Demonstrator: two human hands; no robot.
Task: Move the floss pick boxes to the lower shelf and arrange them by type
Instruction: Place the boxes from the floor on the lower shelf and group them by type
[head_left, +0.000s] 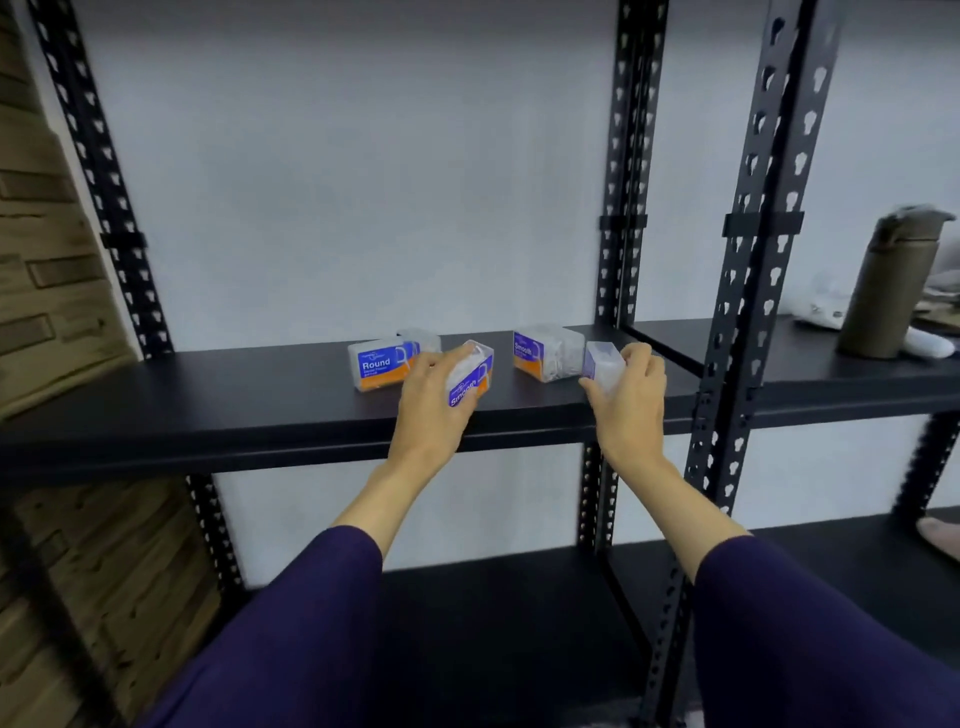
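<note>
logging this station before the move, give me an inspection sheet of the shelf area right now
surface: black upper shelf carries the boxes; lower shelf below it shows no boxes
job's things: Round box stands left with a clear box behind it; Smooth box stands right; tilted Smooth box and a fifth box, label unreadable, are in the hands
clutter: brown bottle and white items on the right-hand shelf
grippers: left hand grips the tilted Smooth box; right hand grips the fifth box
cables: nothing seen
surroundings: white wall, black uprights, brick wall left
</note>
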